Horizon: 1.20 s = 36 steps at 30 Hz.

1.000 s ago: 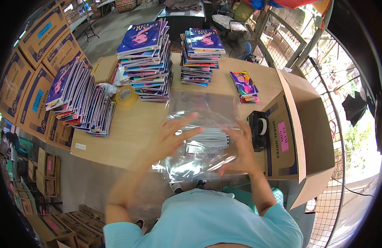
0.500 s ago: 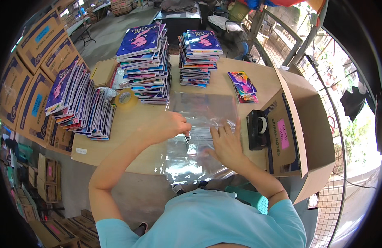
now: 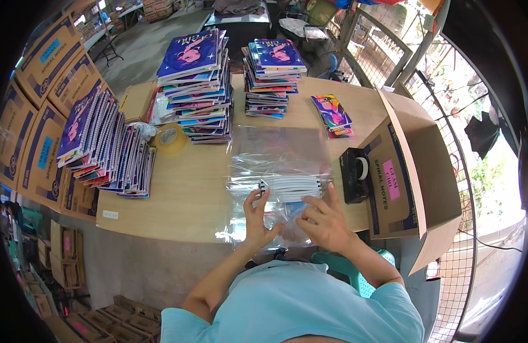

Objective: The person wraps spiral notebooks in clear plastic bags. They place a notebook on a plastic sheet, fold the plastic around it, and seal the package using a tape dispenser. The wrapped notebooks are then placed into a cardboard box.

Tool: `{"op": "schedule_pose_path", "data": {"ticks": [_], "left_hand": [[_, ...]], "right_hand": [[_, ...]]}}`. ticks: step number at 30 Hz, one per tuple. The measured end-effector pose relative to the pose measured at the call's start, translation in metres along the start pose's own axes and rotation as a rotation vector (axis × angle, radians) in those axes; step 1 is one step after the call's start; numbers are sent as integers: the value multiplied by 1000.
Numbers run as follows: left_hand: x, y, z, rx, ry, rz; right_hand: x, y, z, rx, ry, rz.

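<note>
White strips (image 3: 291,186) amid clear plastic film (image 3: 275,146), left hand (image 3: 256,224) near one end, right hand (image 3: 326,224) near other, fingers spread

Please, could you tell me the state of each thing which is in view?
Left hand, open, thumb apart
Right hand, open, index finger extended
Plastic, spread out, creased
Strips, bunched side by side
Box, open
Dispenser, holding a roll
Tape, lying flat
Left stack, slanting
Middle stack, uneven
Right stack, uneven
</note>
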State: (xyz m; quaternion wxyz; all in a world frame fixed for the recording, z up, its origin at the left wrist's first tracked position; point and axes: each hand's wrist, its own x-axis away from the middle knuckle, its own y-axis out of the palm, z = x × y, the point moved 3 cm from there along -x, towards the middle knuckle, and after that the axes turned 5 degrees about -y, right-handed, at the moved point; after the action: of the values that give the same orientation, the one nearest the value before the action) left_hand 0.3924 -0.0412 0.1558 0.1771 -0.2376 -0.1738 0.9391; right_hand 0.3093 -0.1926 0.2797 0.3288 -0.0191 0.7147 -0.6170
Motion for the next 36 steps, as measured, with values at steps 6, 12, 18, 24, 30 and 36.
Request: {"op": "schedule_pose_path", "data": {"ticks": [6,12,18,24,30,36], "left_hand": [[-15,-6,26,-356,293,-142],[-35,-22,42,-537,395,-557],[-64,-24,46,-502,450,-816],[-96,-31,35,-579,545,-1023],[-110,-25,29,-625,649,-1060],[-110,-13,24,-573,629,-1118]], "right_hand": [[5,-9,0,-85,-122,-216],[-32,-73,46,-173,74,-174],[-43,-33,91,-88,-31,-409],[-49,-2,121,-280,-98,-506],[-67,19,107,-402,-202,-343],[-70,42,103,-424,-184,-133]]}}
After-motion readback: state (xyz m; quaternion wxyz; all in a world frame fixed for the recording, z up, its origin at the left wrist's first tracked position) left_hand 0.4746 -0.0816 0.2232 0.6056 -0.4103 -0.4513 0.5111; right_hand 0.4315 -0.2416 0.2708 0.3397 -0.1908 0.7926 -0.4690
